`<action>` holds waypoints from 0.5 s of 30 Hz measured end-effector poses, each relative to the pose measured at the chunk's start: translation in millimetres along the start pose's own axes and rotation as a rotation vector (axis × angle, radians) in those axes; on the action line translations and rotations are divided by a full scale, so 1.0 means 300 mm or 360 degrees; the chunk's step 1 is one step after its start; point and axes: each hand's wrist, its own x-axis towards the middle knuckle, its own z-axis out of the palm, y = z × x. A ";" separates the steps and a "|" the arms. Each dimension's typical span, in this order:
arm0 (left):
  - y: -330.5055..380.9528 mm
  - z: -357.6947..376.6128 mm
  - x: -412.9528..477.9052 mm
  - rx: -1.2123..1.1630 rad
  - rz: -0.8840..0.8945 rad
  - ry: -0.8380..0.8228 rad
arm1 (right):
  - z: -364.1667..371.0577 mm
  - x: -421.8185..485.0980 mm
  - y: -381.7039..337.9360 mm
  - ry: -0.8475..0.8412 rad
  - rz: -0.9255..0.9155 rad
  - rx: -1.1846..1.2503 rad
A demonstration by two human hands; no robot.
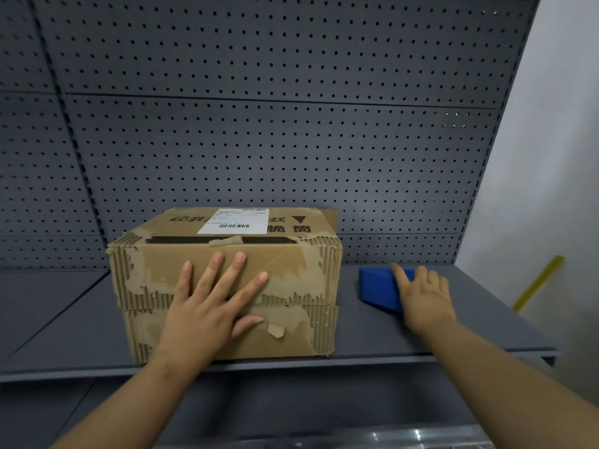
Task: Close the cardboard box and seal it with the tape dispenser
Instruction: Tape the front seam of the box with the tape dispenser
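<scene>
Box on the shelf, both our hands out.

Our left hand (207, 306) lies flat, fingers spread, on the box (227, 283) front — flaps down; our right hand (421, 296) rests on the blue dispenser (377, 286) just right of it — we cannot tell if it grips.

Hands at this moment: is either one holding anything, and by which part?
Left hand lies flat and open on the cardboard box front, gripping nothing. Right hand rests on the blue object's right end; a closed grip cannot be told.
</scene>
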 end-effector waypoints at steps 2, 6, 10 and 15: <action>0.000 -0.001 0.003 -0.0005 -0.0007 -0.0006 | -0.030 -0.008 0.009 0.0139 0.0006 0.0111; 0.001 -0.006 -0.002 -0.0048 -0.0031 -0.0035 | -0.199 -0.017 0.007 0.0609 -0.0020 0.0510; 0.000 -0.027 -0.005 -0.0103 -0.0066 -0.0095 | -0.441 -0.064 -0.038 0.1032 -0.0142 0.0735; -0.007 -0.067 -0.005 -0.0172 -0.0084 -0.0205 | -0.651 -0.197 -0.111 0.1163 -0.0416 0.0842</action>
